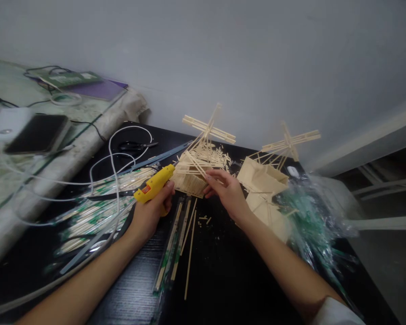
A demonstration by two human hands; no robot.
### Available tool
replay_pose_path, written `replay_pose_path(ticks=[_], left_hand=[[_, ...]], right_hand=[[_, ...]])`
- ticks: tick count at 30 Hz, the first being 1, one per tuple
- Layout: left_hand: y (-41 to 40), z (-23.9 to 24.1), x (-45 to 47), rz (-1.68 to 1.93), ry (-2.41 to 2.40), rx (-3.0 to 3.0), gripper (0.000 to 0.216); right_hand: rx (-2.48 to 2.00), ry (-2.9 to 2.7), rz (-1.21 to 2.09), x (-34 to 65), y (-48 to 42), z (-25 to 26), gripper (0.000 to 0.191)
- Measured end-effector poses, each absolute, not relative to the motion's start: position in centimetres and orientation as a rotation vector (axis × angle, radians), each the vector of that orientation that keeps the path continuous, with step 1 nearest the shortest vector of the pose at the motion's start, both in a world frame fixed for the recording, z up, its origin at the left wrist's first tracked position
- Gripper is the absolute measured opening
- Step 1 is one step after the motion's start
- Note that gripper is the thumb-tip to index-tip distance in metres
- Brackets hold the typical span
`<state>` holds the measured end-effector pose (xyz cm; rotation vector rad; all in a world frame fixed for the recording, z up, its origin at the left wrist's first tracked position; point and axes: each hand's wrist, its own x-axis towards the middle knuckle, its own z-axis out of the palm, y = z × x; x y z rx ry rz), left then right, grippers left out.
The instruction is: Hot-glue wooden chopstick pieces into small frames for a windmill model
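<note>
In my left hand is a yellow hot glue gun, gripped by its handle. The nozzle points at a small model house of thin wooden sticks, with a windmill-like cross of sticks standing behind it. My right hand is at the model's right side, thumb and fingers pinched on the lower end of a thin wooden stick that slants over the top. The fingers partly cover the model's right corner. Loose sticks and packaged sticks lie in front of it.
A second stick model with a cross stands at right, beside crumpled plastic wrapping. Packs of sticks, black scissors and looping white cables lie at left. Behind the model is a pile of short cut pieces.
</note>
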<state>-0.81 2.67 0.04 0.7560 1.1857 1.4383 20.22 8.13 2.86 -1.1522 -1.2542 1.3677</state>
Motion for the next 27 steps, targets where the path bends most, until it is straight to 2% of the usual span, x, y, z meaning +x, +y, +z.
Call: replay_pose_path(ticks=[6, 18, 23, 27], left_hand=[[2.6, 0.0, -0.8, 1.408, 1.184, 0.777, 0.038], [2.3, -0.1, -1.0, 1.365, 1.198, 0.863, 0.032], [2.2, 0.0, -1.0, 1.342, 1.222, 0.96, 0.032], [2.2, 0.0, -0.7, 1.349, 1.195, 0.927, 0.033]], right_hand=[[-1.203, -1.277, 1.351, 21.0, 7.5, 2.5, 0.04], [-1.235, -1.155, 1.295, 23.2, 3.4, 0.8, 0.052], [-1.221, -1.135, 1.363, 24.7, 0.3, -0.1, 0.043], [-1.249, -1.103, 1.337, 27.2, -2.3, -0.7, 0.044]])
